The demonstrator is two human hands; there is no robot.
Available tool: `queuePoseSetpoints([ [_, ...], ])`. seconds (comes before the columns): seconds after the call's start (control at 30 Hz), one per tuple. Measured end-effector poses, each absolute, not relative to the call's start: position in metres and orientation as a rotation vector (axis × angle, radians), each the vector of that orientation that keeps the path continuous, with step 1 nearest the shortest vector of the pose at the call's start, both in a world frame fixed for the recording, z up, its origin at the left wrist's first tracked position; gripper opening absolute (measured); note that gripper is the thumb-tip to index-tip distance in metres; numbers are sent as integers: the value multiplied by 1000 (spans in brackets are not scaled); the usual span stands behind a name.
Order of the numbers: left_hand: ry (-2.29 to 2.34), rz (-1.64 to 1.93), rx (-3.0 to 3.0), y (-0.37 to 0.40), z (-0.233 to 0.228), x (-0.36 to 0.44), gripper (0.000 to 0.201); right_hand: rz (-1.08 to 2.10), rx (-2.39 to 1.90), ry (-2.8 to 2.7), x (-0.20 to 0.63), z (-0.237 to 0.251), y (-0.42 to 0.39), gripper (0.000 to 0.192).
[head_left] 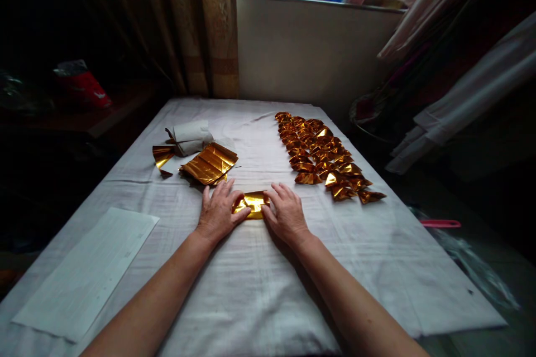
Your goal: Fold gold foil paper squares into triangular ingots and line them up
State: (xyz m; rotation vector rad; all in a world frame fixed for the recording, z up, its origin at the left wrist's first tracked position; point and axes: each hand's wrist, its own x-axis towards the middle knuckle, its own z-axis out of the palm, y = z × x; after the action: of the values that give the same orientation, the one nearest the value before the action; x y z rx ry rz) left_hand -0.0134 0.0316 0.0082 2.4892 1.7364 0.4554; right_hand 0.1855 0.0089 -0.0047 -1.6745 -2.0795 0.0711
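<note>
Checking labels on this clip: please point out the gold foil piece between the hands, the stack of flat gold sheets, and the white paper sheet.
gold foil piece (253, 203), head view, on its middle, between the hands.
stack of flat gold sheets (209, 164), head view, top sheet's centre.
white paper sheet (90, 270), head view, its middle.

— How many hands are on the table?
— Two: a left hand (218, 211) and a right hand (287, 213), with one gold foil sheet (252, 203) between them.
— And the other foil?
— One stack of flat gold sheets (209, 163) far left, one loose gold piece (162, 156) beside it, and folded gold pieces (324, 156) in rows far right, too many and too overlapped to count exactly.
— Paper?
— One white sheet (87, 270) near left, one white roll (190, 136).
</note>
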Motion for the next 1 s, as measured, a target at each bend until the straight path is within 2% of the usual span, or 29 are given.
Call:
queuePoseSetpoints([
  [0.13,1780,468,2498,28,10,-5,34,82,-1854,-2127,173,-7,7,44],
  [0.3,1888,443,2380,20,4,14,53,90,-1941,-2162,174,-8,4,47],
  [0.73,1646,265,2377,28,5,-20,45,122,-1978,-2198,174,-6,4,49],
  [1.0,1501,43,2310,40,16,-37,57,148,-1984,-2210,175,-4,4,50],
])
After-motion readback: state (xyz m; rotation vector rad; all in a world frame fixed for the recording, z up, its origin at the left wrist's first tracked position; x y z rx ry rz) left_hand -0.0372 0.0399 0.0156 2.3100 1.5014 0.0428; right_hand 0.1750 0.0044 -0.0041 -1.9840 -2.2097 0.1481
